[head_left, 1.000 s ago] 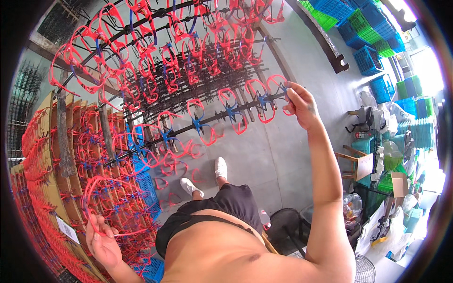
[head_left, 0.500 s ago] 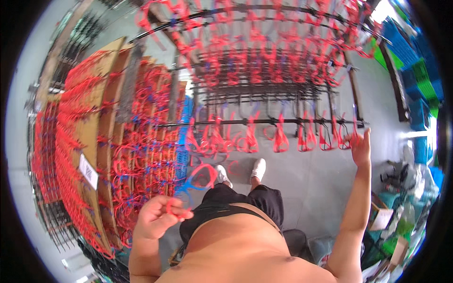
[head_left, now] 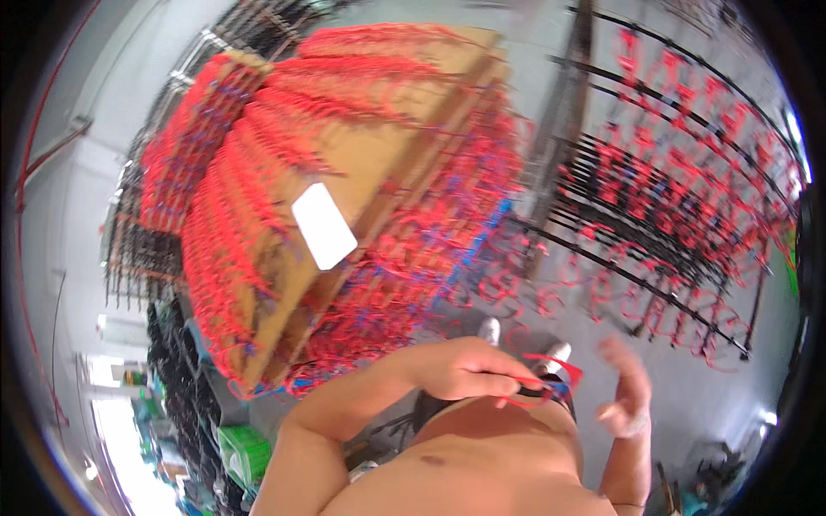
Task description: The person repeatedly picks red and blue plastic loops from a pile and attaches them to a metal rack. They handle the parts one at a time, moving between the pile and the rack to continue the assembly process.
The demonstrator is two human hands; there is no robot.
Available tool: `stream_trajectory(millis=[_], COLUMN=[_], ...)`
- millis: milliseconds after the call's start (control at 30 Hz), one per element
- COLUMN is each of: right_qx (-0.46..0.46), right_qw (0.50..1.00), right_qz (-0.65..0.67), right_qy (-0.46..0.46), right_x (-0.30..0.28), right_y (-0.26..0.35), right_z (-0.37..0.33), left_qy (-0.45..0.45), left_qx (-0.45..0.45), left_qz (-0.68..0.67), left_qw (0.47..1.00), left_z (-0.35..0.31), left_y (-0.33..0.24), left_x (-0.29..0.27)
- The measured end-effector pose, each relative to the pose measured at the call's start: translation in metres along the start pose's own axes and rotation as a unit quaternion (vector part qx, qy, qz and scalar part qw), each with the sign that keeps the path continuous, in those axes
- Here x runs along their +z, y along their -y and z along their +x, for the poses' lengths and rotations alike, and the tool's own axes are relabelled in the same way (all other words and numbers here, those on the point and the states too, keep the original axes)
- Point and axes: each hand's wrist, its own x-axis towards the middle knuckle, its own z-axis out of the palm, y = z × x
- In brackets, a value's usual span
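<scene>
Setting: a grey concrete floor point(head_left: 680, 404) is seen below, in a workshop crowded with red wire goods; the whole view is motion-blurred.
Cardboard stack: tilted cardboard sheets point(head_left: 361, 172) wound with rows of red hoops are seen above and to the left of the left fingers; a white label point(head_left: 323, 225) is stuck on one sheet.
Rack: a black metal rack point(head_left: 680, 215) hung with more red hoops is seen above the right fingers, well apart from them.
Left hand: the left hand point(head_left: 469, 370) is held in front of the torso with its fingers curled and pressed together around one end of a red wire hoop.
Red wire hoop: the red wire hoop point(head_left: 551, 383) sticks out to the right of the left fingertips, between the two hands; a dark and blue part is seen near its middle.
Right hand: the right hand point(head_left: 626, 391) is raised just to the right of the hoop, apart from it as far as the blur allows; its fingers appear loosely spread, though it cannot be told for certain.
Shoes: two white shoes point(head_left: 555, 353) are seen on the floor just above the left fingertips.
Lower left: a green crate point(head_left: 241, 451) is seen far below and left of the left hand.
</scene>
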Motion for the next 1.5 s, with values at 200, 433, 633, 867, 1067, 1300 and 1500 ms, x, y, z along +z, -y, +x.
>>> stream_trajectory(millis=[200,433,633,867,1067,1300,1500], right_qx=[0.138,0.024,0.219,0.316,0.274,0.199,0.175], right_qw=[0.948,0.938,0.867,0.841,0.843,0.826,0.84], right_qz=[0.206,0.059,0.093,0.022,0.006,0.125,0.115], right_qy=[0.198,-0.341,-0.438,-0.438,-0.462,-0.513,-0.5], right_x=[0.09,0.123,0.12,0.133,0.131,0.141,0.133], right_y=[0.033,-0.006,-0.118,-0.112,-0.127,-0.143,-0.167], right_z=[0.043,0.065,0.132,0.139,0.136,0.134,0.132], left_qy=[-0.211,-0.622,-0.538,-0.627,-0.762,-0.545,-0.46], left_qx=[0.155,-0.119,-0.284,-0.133,0.075,0.195,0.107], left_qz=[0.283,0.543,0.565,0.449,0.304,-0.019,0.006], left_qw=[0.923,0.552,0.558,0.622,0.566,0.815,0.881], left_z=[-0.062,-0.293,-0.272,-0.303,-0.316,-0.28,-0.171], left_y=[-0.028,-0.004,-0.019,0.002,-0.018,-0.028,-0.031], left_x=[-0.07,-0.266,-0.293,-0.326,-0.298,-0.204,-0.122])
